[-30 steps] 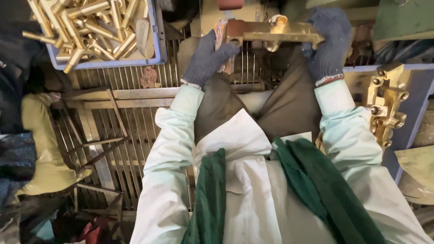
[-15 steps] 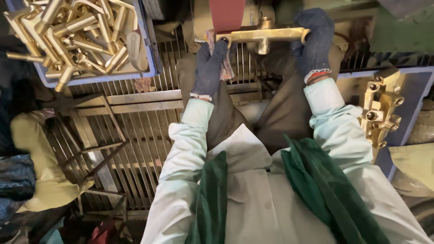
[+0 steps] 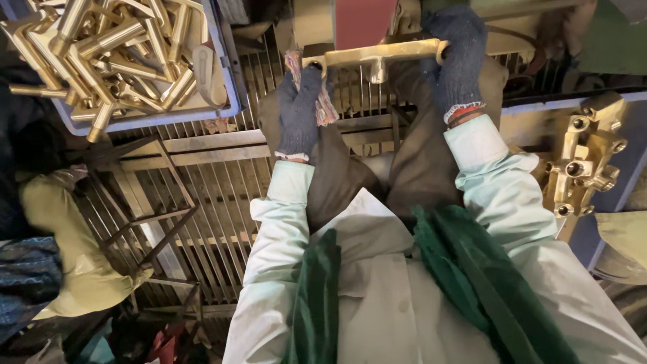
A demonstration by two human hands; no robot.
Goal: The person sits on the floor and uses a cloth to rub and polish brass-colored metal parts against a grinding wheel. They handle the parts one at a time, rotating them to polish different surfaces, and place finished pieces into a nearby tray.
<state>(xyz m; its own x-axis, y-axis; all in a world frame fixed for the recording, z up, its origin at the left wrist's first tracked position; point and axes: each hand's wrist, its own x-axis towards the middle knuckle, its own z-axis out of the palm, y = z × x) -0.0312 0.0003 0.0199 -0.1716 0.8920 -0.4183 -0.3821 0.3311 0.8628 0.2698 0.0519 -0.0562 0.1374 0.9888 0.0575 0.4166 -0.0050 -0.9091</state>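
Brass fitting [image 3: 377, 55] held between left hand [image 3: 300, 108] and right hand [image 3: 458, 61].

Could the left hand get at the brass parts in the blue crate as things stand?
Probably not at once: the left hand grips one end of the brass faucet body with a rag. The blue crate lies open just beside it, nothing between.
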